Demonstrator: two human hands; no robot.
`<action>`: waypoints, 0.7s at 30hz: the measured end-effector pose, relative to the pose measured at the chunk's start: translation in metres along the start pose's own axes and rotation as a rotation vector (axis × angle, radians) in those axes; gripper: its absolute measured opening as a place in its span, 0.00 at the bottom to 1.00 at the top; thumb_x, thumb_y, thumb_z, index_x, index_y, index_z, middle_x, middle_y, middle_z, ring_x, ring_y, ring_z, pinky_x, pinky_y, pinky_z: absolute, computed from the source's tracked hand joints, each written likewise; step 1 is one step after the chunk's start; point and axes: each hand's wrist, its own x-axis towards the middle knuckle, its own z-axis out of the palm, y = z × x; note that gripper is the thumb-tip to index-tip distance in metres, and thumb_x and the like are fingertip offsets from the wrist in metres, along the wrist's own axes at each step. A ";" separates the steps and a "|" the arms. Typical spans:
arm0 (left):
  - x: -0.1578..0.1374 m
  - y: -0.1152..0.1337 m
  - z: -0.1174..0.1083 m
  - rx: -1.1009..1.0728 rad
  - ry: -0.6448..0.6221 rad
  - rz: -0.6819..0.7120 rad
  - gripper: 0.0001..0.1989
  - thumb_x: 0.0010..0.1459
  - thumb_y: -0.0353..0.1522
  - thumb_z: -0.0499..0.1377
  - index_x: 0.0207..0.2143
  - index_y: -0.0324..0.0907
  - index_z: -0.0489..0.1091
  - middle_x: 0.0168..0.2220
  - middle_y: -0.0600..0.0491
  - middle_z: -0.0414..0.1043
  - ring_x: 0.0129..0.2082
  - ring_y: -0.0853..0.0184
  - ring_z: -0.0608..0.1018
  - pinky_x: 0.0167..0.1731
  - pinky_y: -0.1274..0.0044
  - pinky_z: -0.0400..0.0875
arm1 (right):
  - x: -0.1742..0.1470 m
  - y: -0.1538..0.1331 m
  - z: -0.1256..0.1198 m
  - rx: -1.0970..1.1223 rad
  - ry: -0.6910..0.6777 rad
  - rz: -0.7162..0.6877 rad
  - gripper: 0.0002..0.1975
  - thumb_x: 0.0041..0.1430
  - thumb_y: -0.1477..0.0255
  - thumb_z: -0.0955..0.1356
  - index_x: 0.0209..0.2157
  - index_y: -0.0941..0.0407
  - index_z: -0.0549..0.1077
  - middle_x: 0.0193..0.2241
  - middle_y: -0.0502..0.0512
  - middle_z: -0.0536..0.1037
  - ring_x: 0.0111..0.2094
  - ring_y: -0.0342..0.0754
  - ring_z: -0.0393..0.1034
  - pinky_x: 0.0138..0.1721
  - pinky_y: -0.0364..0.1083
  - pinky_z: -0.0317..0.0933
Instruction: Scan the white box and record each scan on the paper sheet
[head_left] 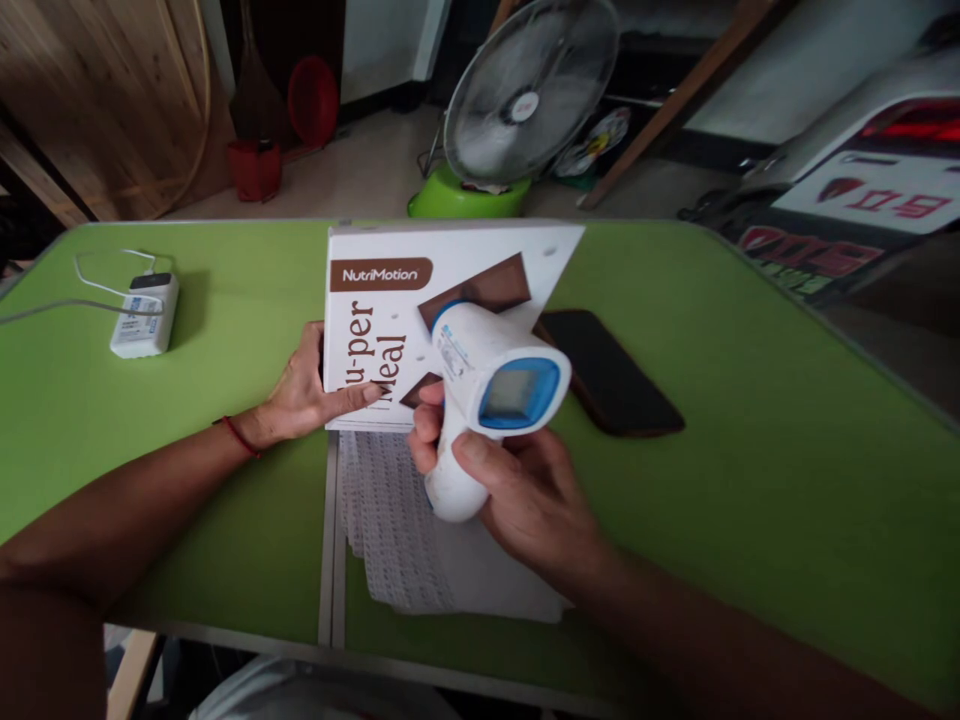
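My left hand [311,390] grips the lower left side of a white and brown NutriMotion box [375,345], its thumb across the front. My right hand [517,475] is wrapped round the handle of a white infrared thermometer [480,370] with a blue-framed screen facing me. The thermometer is in front of the box and hides part of its right side; whether the two touch I cannot tell. Printed white papers [405,560] lie on the table beneath both hands. A dark phone [611,370] rests to the right of the box.
The green folding table [780,480] has a seam on the left of the papers. A white power bank [146,315] with cables lies at its left. Beyond the table are a fan [529,105], a green stool [469,197], a red dustpan [255,170] and a scooter [862,190].
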 end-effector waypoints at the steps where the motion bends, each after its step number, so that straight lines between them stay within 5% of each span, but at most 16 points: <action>1: 0.001 0.001 0.000 -0.007 -0.007 0.003 0.43 0.54 0.61 0.74 0.60 0.44 0.69 0.52 0.43 0.81 0.54 0.48 0.84 0.50 0.55 0.86 | 0.000 0.001 -0.001 -0.007 -0.002 0.006 0.14 0.67 0.56 0.76 0.35 0.50 0.78 0.28 0.51 0.80 0.28 0.49 0.74 0.31 0.50 0.72; 9: 0.002 0.009 0.001 -0.034 -0.008 0.016 0.39 0.55 0.58 0.75 0.56 0.43 0.70 0.51 0.43 0.81 0.52 0.50 0.84 0.50 0.56 0.85 | -0.002 0.007 -0.006 0.051 -0.027 -0.002 0.06 0.68 0.65 0.76 0.35 0.49 0.82 0.30 0.51 0.82 0.31 0.48 0.76 0.34 0.48 0.71; 21: 0.005 0.009 0.004 -0.080 0.005 0.067 0.37 0.54 0.57 0.77 0.53 0.42 0.72 0.48 0.44 0.81 0.46 0.54 0.83 0.44 0.61 0.84 | -0.001 0.004 -0.004 0.074 -0.009 0.028 0.11 0.64 0.59 0.79 0.34 0.50 0.82 0.29 0.51 0.82 0.28 0.48 0.75 0.30 0.49 0.69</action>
